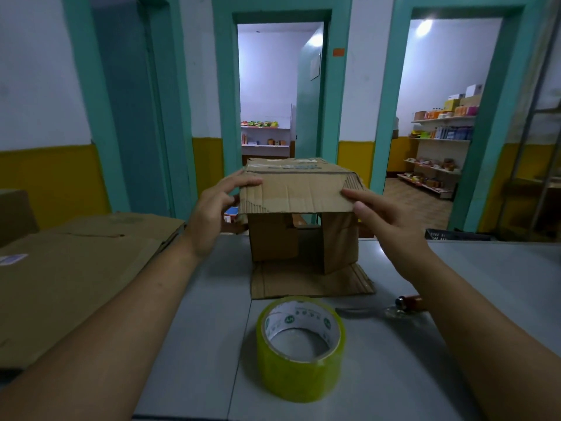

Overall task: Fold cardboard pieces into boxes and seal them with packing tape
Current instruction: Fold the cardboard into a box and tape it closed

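A brown cardboard box (303, 241) lies on its side on the grey table (455, 299), its open end facing me. Its top flap (297, 192) sticks out level towards me. The bottom flap (309, 282) lies flat on the table, and the two side flaps are partly folded in. My left hand (215, 211) pinches the top flap's left corner, fingers on top. At the right corner my right hand (385, 220) pinches the flap, with the thumb at its front edge. A roll of yellowish packing tape (300, 347) stands near me on the table.
Flat cardboard sheets (76, 268) are stacked on the left of the table. A knife with an orange handle (406, 303) lies right of the tape. Behind the table are a black crate (455, 235) and doorways to rooms with shelves.
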Demonstrator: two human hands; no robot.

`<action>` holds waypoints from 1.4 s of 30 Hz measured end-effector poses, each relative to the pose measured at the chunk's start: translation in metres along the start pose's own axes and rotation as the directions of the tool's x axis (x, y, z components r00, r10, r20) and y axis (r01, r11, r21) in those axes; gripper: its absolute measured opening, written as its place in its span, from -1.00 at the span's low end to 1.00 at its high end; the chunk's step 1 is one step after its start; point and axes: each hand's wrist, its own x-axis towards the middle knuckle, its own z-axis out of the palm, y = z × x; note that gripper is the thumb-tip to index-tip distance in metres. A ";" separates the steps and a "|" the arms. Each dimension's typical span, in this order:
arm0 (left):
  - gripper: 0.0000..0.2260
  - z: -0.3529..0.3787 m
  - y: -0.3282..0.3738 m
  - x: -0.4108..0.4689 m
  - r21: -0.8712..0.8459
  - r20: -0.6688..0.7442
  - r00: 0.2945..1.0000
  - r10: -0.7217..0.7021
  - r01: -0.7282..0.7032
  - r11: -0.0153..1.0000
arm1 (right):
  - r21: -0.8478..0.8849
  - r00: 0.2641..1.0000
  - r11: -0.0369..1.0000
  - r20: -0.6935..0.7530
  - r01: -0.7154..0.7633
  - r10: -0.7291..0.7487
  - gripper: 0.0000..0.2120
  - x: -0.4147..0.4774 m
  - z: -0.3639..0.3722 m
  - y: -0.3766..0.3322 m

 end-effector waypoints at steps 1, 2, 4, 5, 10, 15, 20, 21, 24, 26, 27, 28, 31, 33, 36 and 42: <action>-0.59 0.002 0.001 -0.001 0.011 0.000 1.000 0.009 -0.009 1.000 | -0.019 1.000 1.000 -0.003 0.013 -0.013 -0.71 0.000 0.000 -0.001; -0.63 0.005 0.003 -0.001 0.050 -0.020 0.999 0.028 -0.027 0.998 | -0.029 1.000 0.999 0.003 0.017 -0.017 -0.71 -0.002 0.000 -0.002; -0.75 0.009 0.001 0.000 0.152 -0.069 0.993 0.091 -0.080 0.985 | -0.022 1.000 1.000 -0.007 -0.002 0.002 -0.69 0.001 -0.001 -0.001; -0.79 0.011 0.000 0.001 0.174 -0.072 0.991 0.108 -0.094 0.980 | -0.032 1.000 0.999 -0.020 -0.018 0.018 -0.65 0.001 -0.001 -0.001; -0.49 0.015 -0.007 -0.003 0.371 0.015 0.995 0.099 -0.098 0.923 | -0.334 0.987 0.942 -0.142 0.025 -0.076 -0.42 0.003 0.001 0.007; -0.26 0.031 -0.008 -0.003 0.495 -0.003 0.992 0.122 -0.105 0.862 | -0.302 0.970 0.953 -0.229 0.009 -0.082 -0.32 0.005 0.002 0.010; -0.31 0.036 -0.011 -0.001 0.508 0.032 0.989 0.146 -0.142 0.849 | -0.588 0.948 0.804 -0.197 0.088 -0.248 -0.51 0.002 0.005 0.007; -0.32 0.036 -0.011 0.000 0.509 0.034 0.986 0.164 -0.158 0.846 | -0.614 0.944 0.777 -0.152 0.143 -0.293 -0.59 0.000 0.004 0.003; -0.33 0.032 -0.012 0.002 0.494 0.065 0.977 0.203 -0.209 0.844 | -0.597 0.976 0.777 0.192 0.201 -0.105 -0.71 -0.006 0.007 -0.014; -0.33 0.028 -0.012 0.003 0.457 0.098 0.973 0.210 -0.232 0.859 | -0.650 0.872 0.748 0.435 0.133 0.223 -0.73 -0.009 0.016 -0.021; -0.33 0.027 -0.012 0.003 0.446 0.110 0.973 0.204 -0.232 0.864 | -0.685 0.812 0.717 0.491 0.134 0.317 -0.70 -0.010 0.020 -0.021; -0.33 0.027 -0.010 0.002 0.448 0.117 0.973 0.199 -0.230 0.864 | -0.703 0.779 0.695 0.518 0.152 0.354 -0.65 -0.010 0.024 -0.020; -0.33 0.025 -0.006 0.003 0.490 0.132 0.969 0.207 -0.245 0.836 | -0.687 0.771 0.710 0.535 0.157 0.347 -0.62 -0.010 0.031 -0.019; -0.32 0.024 -0.006 0.003 0.527 0.143 0.964 0.222 -0.264 0.808 | -0.660 0.757 0.731 0.563 0.170 0.332 -0.68 -0.010 0.031 -0.018; -0.32 0.022 -0.006 0.003 0.561 0.155 0.960 0.233 -0.280 0.779 | -0.644 0.833 0.721 0.525 0.256 0.174 -0.79 -0.008 0.029 -0.018; -0.36 0.028 0.004 -0.001 0.520 0.173 0.952 0.251 -0.305 0.798 | -0.740 0.954 0.611 0.283 0.282 -0.098 -0.78 -0.005 0.024 -0.013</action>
